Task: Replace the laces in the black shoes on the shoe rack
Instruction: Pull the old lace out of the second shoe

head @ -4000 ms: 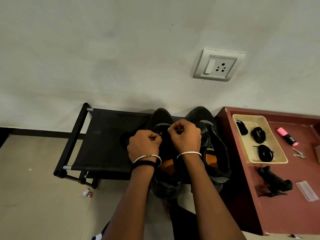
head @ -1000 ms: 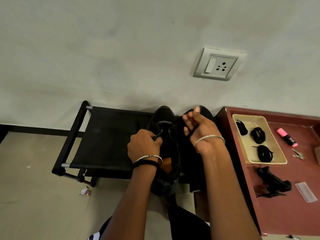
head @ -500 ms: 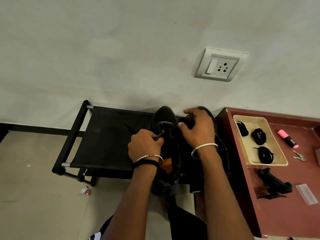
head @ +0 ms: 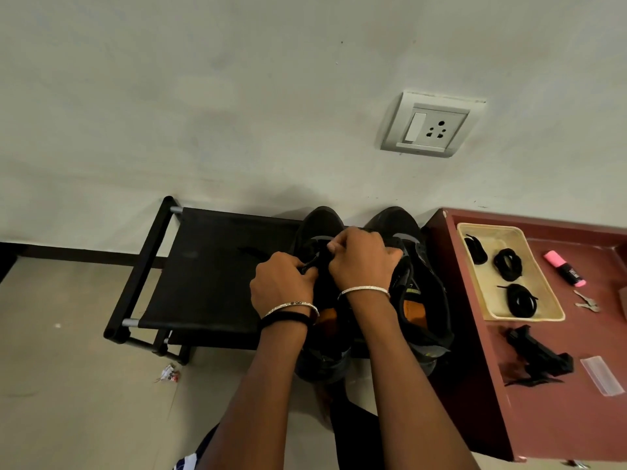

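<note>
My right hand [head: 363, 261] is back beside my left hand [head: 281, 284], both pinching the lace [head: 311, 262] on the left shoe [head: 320, 220] at the shoe rack's [head: 203, 266] 3 o'clock end; black on black, I may skip an eyelet

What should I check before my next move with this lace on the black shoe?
1. Left hand pinches the lace: ok.
2. Right hand pinches the same lace, close by: ok.
3. Shoe rests on the shoe rack: ok.
4. Next eyelet to thread: cannot tell, the hands hide it.
5. Spare laces ready in the tray: ok, three coils.
6. Second shoe laced: cannot tell.
</note>
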